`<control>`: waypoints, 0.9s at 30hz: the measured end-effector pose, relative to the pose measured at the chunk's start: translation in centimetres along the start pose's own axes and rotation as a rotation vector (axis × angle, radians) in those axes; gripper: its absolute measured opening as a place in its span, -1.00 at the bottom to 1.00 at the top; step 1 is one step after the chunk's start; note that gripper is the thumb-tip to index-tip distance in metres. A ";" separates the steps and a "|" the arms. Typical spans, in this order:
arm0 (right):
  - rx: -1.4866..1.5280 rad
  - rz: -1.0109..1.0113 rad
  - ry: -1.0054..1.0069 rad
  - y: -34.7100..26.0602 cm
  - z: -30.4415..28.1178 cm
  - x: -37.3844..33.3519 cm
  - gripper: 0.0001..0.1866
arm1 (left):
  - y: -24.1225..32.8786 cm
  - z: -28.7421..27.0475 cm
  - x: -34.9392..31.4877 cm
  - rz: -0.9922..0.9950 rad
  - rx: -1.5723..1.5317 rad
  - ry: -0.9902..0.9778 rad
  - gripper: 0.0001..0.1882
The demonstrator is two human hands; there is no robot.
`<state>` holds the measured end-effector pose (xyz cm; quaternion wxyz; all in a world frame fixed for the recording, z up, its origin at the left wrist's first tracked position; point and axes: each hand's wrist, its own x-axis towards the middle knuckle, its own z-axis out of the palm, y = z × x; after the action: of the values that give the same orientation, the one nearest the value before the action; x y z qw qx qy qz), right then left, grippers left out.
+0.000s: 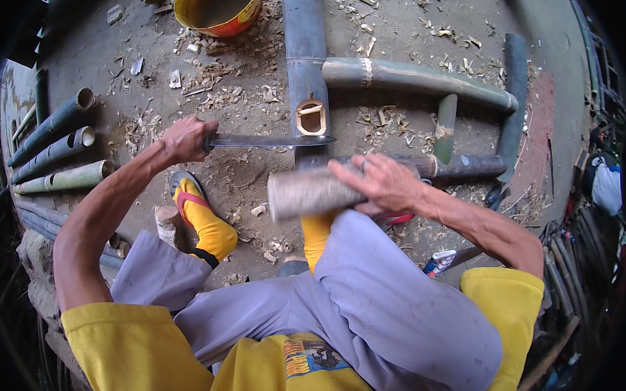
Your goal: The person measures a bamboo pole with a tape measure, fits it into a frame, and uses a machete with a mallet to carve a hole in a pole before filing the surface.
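Observation:
My left hand (pixel 190 139) is closed round the handle of a long knife (pixel 262 140). Its blade points right and lies across a thick bamboo pole (pixel 304 28), at the near edge of a hole (pixel 312 118) cut in the pole's wall. A sliver of bamboo spans the hole. In my right hand (pixel 382 182) is a stout wooden log mallet (pixel 309 193), blurred by motion. It hovers just on my side of the blade, above my knee, and does not touch the knife. The mallet's handle end is hidden by my fingers.
Bamboo rails (pixel 420 79) joined into a frame lie to the right. A yellow bucket (pixel 219 25) of murky liquid stands at the far left of the pole. Cut bamboo tubes (pixel 61 178) lie at left. Shavings litter the ground. A saw (pixel 445 261) rests by my right thigh.

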<state>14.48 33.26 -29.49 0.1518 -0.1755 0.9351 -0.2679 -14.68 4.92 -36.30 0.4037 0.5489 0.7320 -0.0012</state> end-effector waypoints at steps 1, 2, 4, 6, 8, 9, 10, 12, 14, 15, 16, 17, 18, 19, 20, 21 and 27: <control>0.023 -0.173 0.100 -0.9 -0.5 0.0 -0.08 | -0.1 0.0 0.1 0.006 -0.004 0.021 -0.85; -0.103 -0.316 0.187 -0.7 -0.3 0.3 -0.09 | -0.3 -0.1 0.2 0.014 0.014 0.042 -0.86; -0.170 -0.384 0.271 2.1 0.6 1.1 -0.09 | -0.2 -0.1 0.1 0.035 0.045 0.069 -0.86; -0.167 0.054 0.055 2.8 0.1 1.7 -0.02 | -0.2 0.0 0.2 0.019 0.047 0.058 -0.85; -0.066 0.097 0.060 1.0 0.1 1.9 0.02 | -0.2 0.1 0.4 0.018 0.041 0.053 -0.84; -0.034 0.015 0.098 -0.3 -0.6 2.0 0.02 | -0.1 0.3 0.1 0.003 0.043 0.043 -0.84; 0.010 -0.113 0.127 -1.5 -1.6 1.9 -0.15 | -0.1 0.3 0.1 -0.014 0.045 0.043 -0.83; -0.083 -0.379 0.220 -2.2 -2.0 1.7 -0.36 | -0.1 0.5 0.0 -0.029 0.047 0.044 -0.84; -0.088 -0.366 0.270 1.1 -0.5 1.1 -0.39 | 0.0 0.1 0.4 -0.008 0.058 0.061 -0.84; -0.118 -0.125 0.146 2.3 -0.7 1.7 -0.32 | 0.0 0.2 0.5 -0.009 0.053 0.066 -0.84; -0.146 0.118 0.022 2.9 -0.9 2.0 -0.24 | 0.0 0.3 0.5 -0.010 0.048 0.072 -0.85; -0.185 0.126 -0.026 2.2 -0.8 1.8 -0.09 | -0.1 0.3 0.5 -0.011 0.044 0.077 -0.85; -0.138 0.178 -0.092 0.4 -1.4 2.0 -0.13 | -0.5 0.2 0.7 0.005 0.063 0.111 -0.85; -0.059 0.010 0.015 -0.7 -1.4 1.9 -0.12 | -0.5 0.6 0.5 0.026 0.071 0.128 -0.86; 0.021 -0.158 0.123 -1.7 -1.4 1.7 -0.11 | -0.5 0.9 0.2 0.048 0.080 0.145 -0.86; -0.041 -0.289 0.179 -2.7 -1.9 1.5 -0.21 | -0.2 0.6 0.3 0.015 0.076 0.109 -0.86; -0.144 0.196 -0.078 2.5 -1.7 2.7 -0.19 | -0.3 0.7 0.8 0.042 0.100 0.163 -0.86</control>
<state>10.84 34.93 -29.99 0.2005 -0.1041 0.9579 -0.1771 -14.53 5.10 -37.41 0.3147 0.5819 0.7498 0.0155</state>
